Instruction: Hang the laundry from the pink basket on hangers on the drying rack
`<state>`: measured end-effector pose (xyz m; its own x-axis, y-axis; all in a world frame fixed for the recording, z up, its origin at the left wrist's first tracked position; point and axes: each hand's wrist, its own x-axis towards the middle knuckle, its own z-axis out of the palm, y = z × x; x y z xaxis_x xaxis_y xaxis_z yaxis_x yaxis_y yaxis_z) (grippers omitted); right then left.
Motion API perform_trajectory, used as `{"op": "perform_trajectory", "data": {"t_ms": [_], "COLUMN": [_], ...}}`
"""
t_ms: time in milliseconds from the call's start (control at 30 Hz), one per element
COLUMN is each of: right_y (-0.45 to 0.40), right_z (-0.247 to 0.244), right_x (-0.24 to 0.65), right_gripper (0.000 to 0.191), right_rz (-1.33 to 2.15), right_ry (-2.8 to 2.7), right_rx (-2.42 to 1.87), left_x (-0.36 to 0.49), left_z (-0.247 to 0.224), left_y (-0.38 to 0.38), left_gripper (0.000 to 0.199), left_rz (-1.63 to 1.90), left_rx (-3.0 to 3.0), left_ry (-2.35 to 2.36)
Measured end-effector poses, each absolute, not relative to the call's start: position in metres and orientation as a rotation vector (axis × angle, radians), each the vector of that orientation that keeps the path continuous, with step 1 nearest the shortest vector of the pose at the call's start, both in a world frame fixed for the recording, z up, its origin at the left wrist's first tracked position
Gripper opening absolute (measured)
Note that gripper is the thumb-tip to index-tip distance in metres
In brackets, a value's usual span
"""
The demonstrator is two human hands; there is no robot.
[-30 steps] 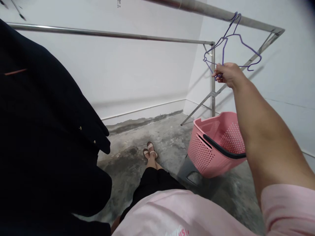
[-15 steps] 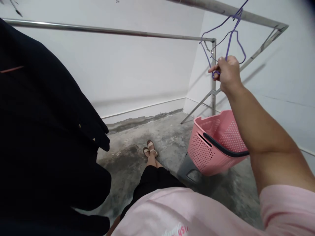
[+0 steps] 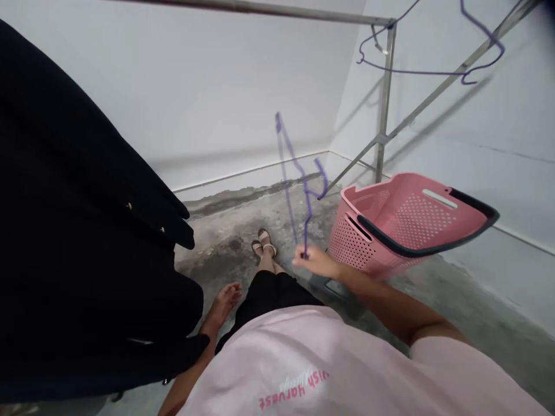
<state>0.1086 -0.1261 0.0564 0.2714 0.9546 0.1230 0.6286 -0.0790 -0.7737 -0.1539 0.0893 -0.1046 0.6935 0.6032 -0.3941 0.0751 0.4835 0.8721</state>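
Note:
My right hand (image 3: 318, 261) is closed around one end of a purple clothes hanger (image 3: 308, 202). The hanger stands tilted upward from my fist in front of my body, slightly blurred, its hook pointing right. Low in front of me, my left hand (image 3: 226, 299) is empty, with its fingers loosely apart. It is just right of a large dark garment (image 3: 99, 231) with small gold buttons, which fills the left side. Another purple hanger (image 3: 416, 73) hangs at the upper right.
A pink perforated laundry basket (image 3: 353, 245) with dark handles stands at the right, above a grey support. A metal clothes rack (image 3: 385, 98) runs along the top and right. White walls (image 3: 217, 98) meet a stained concrete floor (image 3: 234, 260).
My right hand has come down from the rack towards my body, bringing a purple hanger with it. My left hand has come into view beside the dark garment. The view has tipped downward.

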Motion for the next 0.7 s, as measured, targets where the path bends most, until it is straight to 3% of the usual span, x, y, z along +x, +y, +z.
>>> {"op": "perform_trajectory", "data": {"t_ms": [300,533,700], "right_y": [-0.103,-0.109,-0.111], "right_z": [-0.036,-0.079,-0.1], "right_x": [0.067,0.072,0.073], "right_gripper": [0.039,0.037,0.034], "right_rz": [0.832,0.984,1.004], "right_ry": [-1.886,-1.883,-1.816], "right_rx": [-2.172,-2.286,-2.3], "left_x": [-0.096,-0.085,-0.088], "left_z": [-0.053,-0.081,-0.115], "left_y": [0.063,0.05,0.047], "left_gripper": [0.055,0.022,0.021], "left_rz": [0.183,0.125,0.156], "left_rx": [0.939,0.722,0.486], "left_ry": [0.509,0.766,0.94]}}
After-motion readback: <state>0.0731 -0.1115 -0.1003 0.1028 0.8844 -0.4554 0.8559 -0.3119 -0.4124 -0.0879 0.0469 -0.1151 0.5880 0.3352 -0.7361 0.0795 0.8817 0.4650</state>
